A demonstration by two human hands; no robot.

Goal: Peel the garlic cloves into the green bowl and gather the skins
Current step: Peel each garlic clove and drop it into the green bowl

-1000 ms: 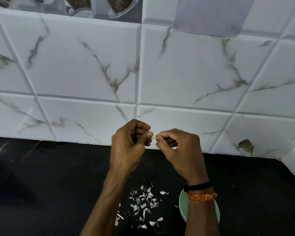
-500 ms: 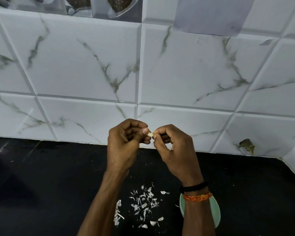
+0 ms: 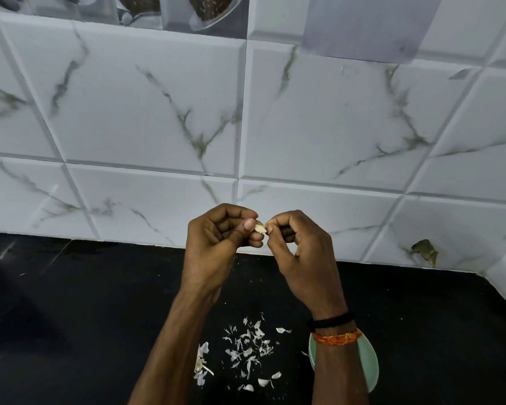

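Above the counter (image 3: pixel 70 317), the left hand (image 3: pixel 214 252) and right hand (image 3: pixel 301 258) each keep a curled pinch grip on one clove (image 3: pixel 260 228). Below the clove lie skins (image 3: pixel 247 346); right of them, the bowl (image 3: pixel 368 361).

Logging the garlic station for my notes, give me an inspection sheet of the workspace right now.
Surface: black counter, skins scattered on it.
Job's things: clove pinched between both hands; green bowl mostly hidden under the right forearm, contents unseen.
Clutter: nothing seen.
Grippers: left hand and right hand both pinch the clove, raised above the counter.
Cables: nothing seen.
Surroundings: marbled white tile wall, chipped spot low right.
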